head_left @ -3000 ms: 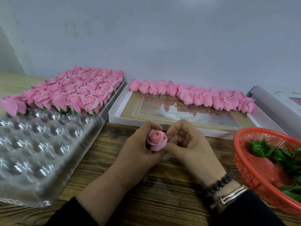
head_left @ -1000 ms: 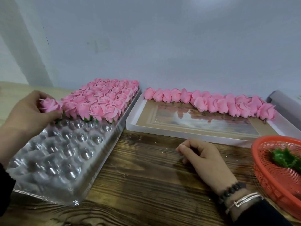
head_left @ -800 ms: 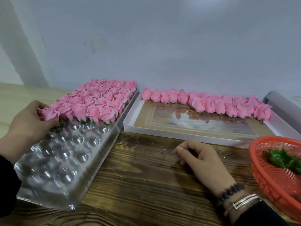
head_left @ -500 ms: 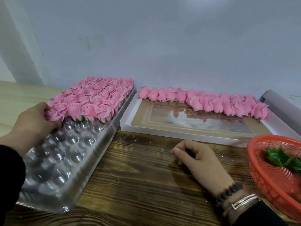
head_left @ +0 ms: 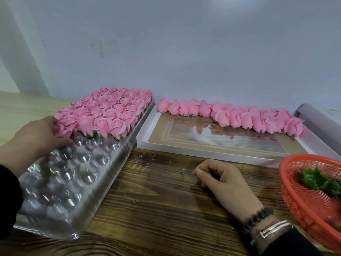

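The left hand (head_left: pixel 39 134) grips a pink rose (head_left: pixel 61 131) between thumb and fingers, the bloom sitting at the fingertips on the left end of the front filled row of the clear tray (head_left: pixel 73 178). The right hand (head_left: pixel 227 183) rests loosely curled on the bench (head_left: pixel 156 200), holding nothing, well apart from the rose.

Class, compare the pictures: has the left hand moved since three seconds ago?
Yes. The left hand went leftward, from in front of the box to the tray, where it holds a rose at the near row's left end.
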The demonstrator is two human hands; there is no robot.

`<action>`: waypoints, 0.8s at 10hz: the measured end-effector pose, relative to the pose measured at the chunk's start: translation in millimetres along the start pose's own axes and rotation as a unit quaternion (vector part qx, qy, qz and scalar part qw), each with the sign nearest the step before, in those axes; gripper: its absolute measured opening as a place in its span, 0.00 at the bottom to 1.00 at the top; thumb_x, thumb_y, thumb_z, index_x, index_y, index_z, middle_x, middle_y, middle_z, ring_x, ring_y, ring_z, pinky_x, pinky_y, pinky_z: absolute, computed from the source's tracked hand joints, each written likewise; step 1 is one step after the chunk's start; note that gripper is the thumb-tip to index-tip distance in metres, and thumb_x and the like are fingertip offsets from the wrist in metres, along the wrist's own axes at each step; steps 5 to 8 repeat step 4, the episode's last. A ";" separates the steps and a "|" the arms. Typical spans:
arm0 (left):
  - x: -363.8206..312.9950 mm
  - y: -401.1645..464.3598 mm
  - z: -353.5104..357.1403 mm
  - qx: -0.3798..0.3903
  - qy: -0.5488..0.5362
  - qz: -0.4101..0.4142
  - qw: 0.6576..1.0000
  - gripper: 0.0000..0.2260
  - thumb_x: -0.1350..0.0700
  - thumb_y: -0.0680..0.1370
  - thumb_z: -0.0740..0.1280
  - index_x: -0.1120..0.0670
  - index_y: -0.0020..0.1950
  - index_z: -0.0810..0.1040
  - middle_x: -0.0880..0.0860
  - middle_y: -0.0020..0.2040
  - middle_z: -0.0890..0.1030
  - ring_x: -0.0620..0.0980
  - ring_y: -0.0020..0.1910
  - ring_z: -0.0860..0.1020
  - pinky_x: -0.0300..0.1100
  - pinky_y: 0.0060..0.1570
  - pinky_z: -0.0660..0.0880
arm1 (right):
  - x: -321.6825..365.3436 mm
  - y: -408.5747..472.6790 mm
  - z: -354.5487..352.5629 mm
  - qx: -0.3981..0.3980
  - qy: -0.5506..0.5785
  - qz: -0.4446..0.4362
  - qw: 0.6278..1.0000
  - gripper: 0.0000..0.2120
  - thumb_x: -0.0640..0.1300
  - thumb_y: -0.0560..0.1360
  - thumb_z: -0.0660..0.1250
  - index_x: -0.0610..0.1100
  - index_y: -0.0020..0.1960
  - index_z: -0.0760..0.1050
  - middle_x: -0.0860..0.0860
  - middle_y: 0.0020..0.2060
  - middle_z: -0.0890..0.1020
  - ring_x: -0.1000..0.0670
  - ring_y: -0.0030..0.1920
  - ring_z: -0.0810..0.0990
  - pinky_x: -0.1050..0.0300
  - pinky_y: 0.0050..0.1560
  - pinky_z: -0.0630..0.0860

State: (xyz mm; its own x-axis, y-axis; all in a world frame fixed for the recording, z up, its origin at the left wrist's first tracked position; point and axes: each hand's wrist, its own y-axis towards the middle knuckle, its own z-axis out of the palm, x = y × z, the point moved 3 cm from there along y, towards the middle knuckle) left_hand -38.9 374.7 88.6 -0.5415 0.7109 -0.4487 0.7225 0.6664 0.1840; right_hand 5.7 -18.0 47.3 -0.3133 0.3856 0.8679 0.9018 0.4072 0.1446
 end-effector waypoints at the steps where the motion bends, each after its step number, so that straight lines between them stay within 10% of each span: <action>1: -10.9 -9.7 -15.1 -0.031 0.074 0.031 0.996 0.30 0.58 0.66 0.76 0.61 0.65 0.70 0.69 0.54 0.75 0.68 0.52 0.73 0.60 0.55 0.72 | 2.1 -1.7 -1.2 -0.004 0.006 -0.009 1.000 0.07 0.44 0.74 0.66 0.51 0.37 0.78 0.52 0.33 0.80 0.53 0.37 0.78 0.64 0.42 0.75; 3: -102.7 -104.9 -46.4 -0.077 -0.115 0.244 0.960 0.15 0.39 0.64 0.73 0.41 0.46 0.75 0.46 0.39 0.77 0.46 0.30 0.74 0.42 0.34 0.73 | 35.3 -8.4 -11.8 -0.046 0.070 -0.072 0.994 0.06 0.40 0.73 0.66 0.48 0.40 0.79 0.46 0.37 0.82 0.51 0.39 0.79 0.61 0.44 0.77; 4: -139.8 -159.7 -16.6 0.030 -0.227 0.275 0.934 0.14 0.35 0.66 0.64 0.43 0.42 0.76 0.42 0.39 0.78 0.40 0.33 0.75 0.33 0.26 0.68 | 68.1 -19.8 -31.0 -0.115 0.124 -0.139 0.976 0.03 0.45 0.72 0.67 0.49 0.40 0.79 0.53 0.37 0.83 0.59 0.36 0.80 0.71 0.39 0.74; 8: -139.8 -159.7 -16.6 0.030 -0.227 0.275 0.934 0.14 0.35 0.66 0.64 0.43 0.42 0.76 0.42 0.39 0.78 0.40 0.33 0.75 0.33 0.26 0.68 | 68.1 -19.8 -31.0 -0.115 0.124 -0.139 0.976 0.03 0.45 0.72 0.67 0.49 0.40 0.79 0.53 0.37 0.83 0.59 0.36 0.80 0.71 0.39 0.74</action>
